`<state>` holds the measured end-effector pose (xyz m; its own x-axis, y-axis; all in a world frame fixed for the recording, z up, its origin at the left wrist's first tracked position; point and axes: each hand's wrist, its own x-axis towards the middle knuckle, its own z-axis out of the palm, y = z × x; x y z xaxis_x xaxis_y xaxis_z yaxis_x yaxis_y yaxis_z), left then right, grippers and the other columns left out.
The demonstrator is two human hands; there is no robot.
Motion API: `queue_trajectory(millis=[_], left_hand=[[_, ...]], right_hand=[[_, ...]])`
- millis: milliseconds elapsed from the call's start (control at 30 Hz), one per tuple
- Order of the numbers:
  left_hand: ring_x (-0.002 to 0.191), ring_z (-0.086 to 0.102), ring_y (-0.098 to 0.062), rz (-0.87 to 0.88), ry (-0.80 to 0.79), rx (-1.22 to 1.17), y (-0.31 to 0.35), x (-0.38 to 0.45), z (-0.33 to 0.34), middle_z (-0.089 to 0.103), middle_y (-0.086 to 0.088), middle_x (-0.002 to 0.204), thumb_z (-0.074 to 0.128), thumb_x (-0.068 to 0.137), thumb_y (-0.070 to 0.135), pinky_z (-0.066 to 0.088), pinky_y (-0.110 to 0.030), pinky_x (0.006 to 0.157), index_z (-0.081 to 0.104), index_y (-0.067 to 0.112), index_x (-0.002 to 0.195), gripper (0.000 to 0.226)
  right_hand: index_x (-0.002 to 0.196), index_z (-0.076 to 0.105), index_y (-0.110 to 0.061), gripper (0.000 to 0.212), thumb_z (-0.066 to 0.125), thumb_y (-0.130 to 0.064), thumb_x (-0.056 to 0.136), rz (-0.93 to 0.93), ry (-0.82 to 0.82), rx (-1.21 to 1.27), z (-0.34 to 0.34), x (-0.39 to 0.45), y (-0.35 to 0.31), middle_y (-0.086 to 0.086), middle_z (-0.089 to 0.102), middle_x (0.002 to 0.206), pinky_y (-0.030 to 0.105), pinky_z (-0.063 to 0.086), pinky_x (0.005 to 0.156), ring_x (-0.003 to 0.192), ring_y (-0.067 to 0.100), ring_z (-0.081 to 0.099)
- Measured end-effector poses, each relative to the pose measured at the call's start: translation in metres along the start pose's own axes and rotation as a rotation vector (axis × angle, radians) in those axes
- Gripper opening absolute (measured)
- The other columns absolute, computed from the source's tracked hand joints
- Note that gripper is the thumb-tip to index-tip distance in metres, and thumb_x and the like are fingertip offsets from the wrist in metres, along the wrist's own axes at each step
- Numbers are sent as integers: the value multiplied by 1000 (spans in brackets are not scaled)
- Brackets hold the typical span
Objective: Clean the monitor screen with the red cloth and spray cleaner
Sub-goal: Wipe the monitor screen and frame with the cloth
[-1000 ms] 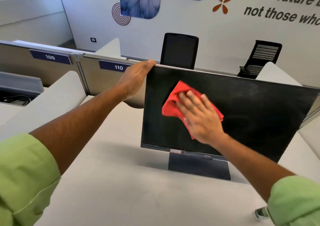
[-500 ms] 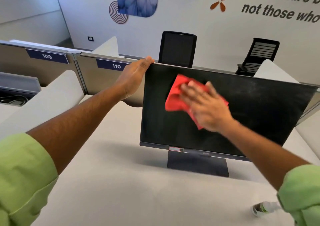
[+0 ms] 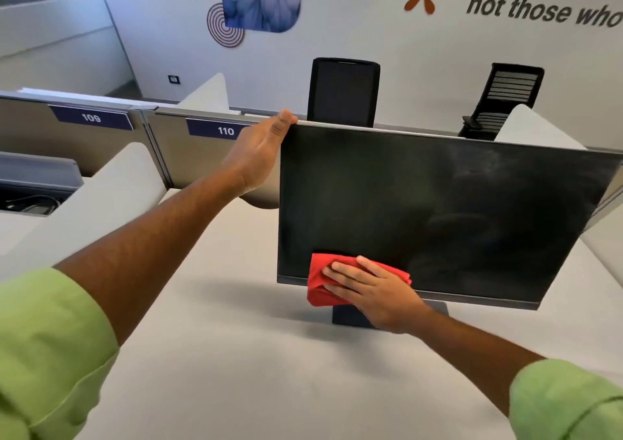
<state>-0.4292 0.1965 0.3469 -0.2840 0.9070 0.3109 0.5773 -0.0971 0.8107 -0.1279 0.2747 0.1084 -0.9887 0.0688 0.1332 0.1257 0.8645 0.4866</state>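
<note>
A dark monitor (image 3: 438,203) stands on a grey desk (image 3: 269,372), its screen off and smeared with dust toward the upper right. My left hand (image 3: 259,150) grips the monitor's top left corner, thumb on the top edge and fingers behind the panel. With straight fingers, my right hand (image 3: 374,294) presses the red cloth (image 3: 318,288) flat against the lower left of the screen, over the bottom bezel. The cloth hangs a little below the bezel, above the stand (image 3: 344,318). No spray cleaner is in view.
Grey partitions labelled 109 and 110 (image 3: 188,160) run behind the desk. A white curved divider (image 3: 101,197) borders the desk on the left. Two black office chairs (image 3: 342,92) (image 3: 509,96) stand beyond the partition by the wall.
My right hand has swept the cloth down from the upper middle of the screen to its lower left edge. My left hand keeps its hold on the corner. The spray bottle has left the view.
</note>
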Motion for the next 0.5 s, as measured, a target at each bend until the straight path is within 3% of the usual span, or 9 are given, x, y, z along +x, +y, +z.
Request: queue_trajectory(millis=[67, 133, 300, 400, 500], left_hand=[[124, 52, -16, 4, -5, 3, 3, 1, 0, 58, 3, 131, 23, 106, 52, 32, -31, 103, 59, 22, 137, 56], [123, 52, -16, 10, -4, -7, 5, 1, 0, 58, 3, 130, 23, 106, 52, 32, -31, 103, 60, 22, 136, 57], [132, 52, -20, -6, -32, -18, 5, 6, -2, 60, -3, 139, 22, 102, 60, 35, -37, 113, 60, 20, 139, 66], [128, 55, -18, -16, -18, -41, 6, 7, -2, 62, -1, 135, 24, 94, 68, 36, -39, 116, 63, 23, 134, 72], [129, 56, -20, -25, 3, -79, 2, 6, -5, 64, -5, 134, 27, 94, 67, 36, -44, 118, 66, 18, 132, 73]], right_hand=[[171, 14, -23, 87, 52, -17, 93, -59, 10, -33, -15, 6, 21, -3, -9, 180, 46, -16, 133, 167, 18, -7], [170, 16, -23, 84, 45, -17, 91, -6, 82, -99, -43, 20, 56, -2, -9, 180, 48, -11, 132, 167, 17, -6], [172, 18, -23, 65, 42, -32, 112, 480, 389, -128, -118, 71, 146, 3, 10, 181, 50, 2, 135, 167, 23, 11], [171, 24, -20, 62, 40, -37, 113, 637, 519, -70, -128, 100, 136, 6, 18, 179, 53, 8, 135, 167, 25, 15], [169, 31, -22, 66, 52, -34, 108, 510, 480, 0, -100, 116, 82, 2, 19, 178, 52, 8, 135, 167, 23, 14]])
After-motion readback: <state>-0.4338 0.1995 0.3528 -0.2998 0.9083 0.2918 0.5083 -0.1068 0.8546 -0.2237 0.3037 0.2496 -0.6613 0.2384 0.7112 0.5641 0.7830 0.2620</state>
